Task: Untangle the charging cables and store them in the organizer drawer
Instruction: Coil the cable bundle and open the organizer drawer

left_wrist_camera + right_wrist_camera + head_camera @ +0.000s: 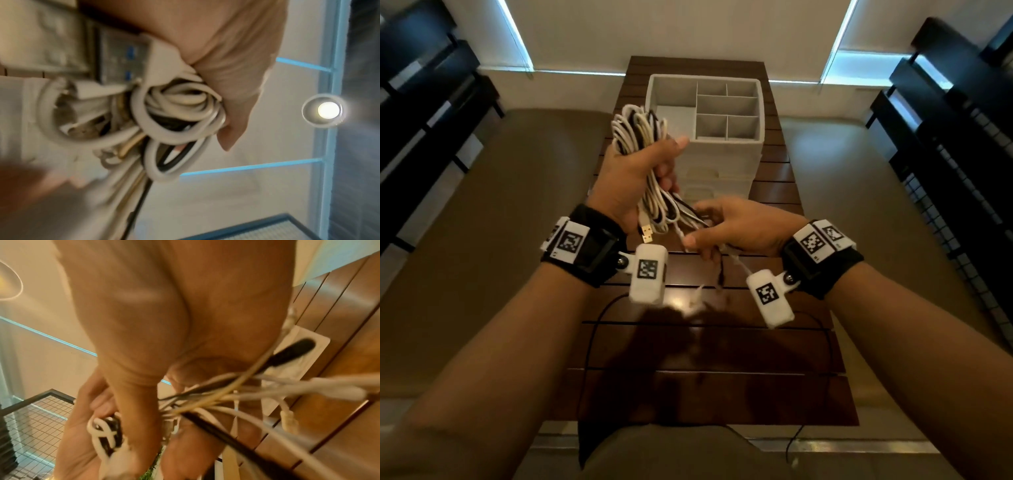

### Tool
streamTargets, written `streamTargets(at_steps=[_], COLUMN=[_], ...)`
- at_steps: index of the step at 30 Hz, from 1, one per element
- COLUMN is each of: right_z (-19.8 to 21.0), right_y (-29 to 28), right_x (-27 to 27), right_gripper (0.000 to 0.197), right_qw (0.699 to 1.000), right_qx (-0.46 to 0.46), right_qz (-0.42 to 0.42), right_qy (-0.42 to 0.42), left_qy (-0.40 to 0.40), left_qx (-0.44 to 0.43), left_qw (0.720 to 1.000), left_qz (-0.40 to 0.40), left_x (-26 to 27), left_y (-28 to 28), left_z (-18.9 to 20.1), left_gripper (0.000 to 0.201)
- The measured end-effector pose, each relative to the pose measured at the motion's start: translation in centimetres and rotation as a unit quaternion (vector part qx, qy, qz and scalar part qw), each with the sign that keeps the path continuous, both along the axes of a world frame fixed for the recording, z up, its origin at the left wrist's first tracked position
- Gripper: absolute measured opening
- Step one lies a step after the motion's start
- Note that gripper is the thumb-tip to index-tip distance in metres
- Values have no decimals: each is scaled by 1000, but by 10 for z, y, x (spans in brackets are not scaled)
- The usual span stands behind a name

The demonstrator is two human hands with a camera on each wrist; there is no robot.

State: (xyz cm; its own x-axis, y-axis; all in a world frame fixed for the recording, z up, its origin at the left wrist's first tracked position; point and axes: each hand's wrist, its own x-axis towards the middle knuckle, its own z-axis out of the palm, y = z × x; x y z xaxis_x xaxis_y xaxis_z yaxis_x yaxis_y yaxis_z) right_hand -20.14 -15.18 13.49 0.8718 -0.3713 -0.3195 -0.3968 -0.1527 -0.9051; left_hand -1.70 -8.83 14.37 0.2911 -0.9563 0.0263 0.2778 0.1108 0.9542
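Note:
A tangled bundle of white, black and yellowish charging cables is held upright over the table by my left hand, whose fingers and thumb curl round its middle. In the left wrist view the coils sit in that fist beside a silver USB plug. My right hand pinches the loose cable ends hanging below the bundle; these ends fan out under its palm. Another USB plug dangles near my left wrist. The white organizer stands behind, its top compartments empty and its front drawers closed.
The dark slatted wooden table is narrow, with beige floor on both sides. Black shelving stands left and a wire-mesh rack right. Thin black wires from the wrist cameras trail over the near table.

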Motion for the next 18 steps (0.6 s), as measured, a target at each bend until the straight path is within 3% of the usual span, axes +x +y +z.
streamTargets(at_steps=[5, 9, 11, 15, 18], right_z=[5, 16, 23, 38, 45], right_y=[-3, -10, -9, 2, 1], right_x=[-16, -15, -4, 27, 41], right_gripper=[17, 18, 17, 12, 23], right_qw=[992, 983, 950, 836, 813], right_qx=[-98, -101, -189, -368, -434], right_qz=[61, 102, 159, 244, 234], right_qy=[45, 116, 192, 324, 310], left_qy=[45, -18, -92, -254, -265], left_qx=[-13, 30, 70, 132, 144], left_qw=[999, 998, 991, 949, 946], left_qz=[-13, -47, -67, -131, -115], left_x=[33, 43, 40, 21, 16], left_y=[6, 8, 8, 9, 8], left_z=[5, 7, 7, 9, 3], left_gripper=[25, 31, 29, 28, 30])
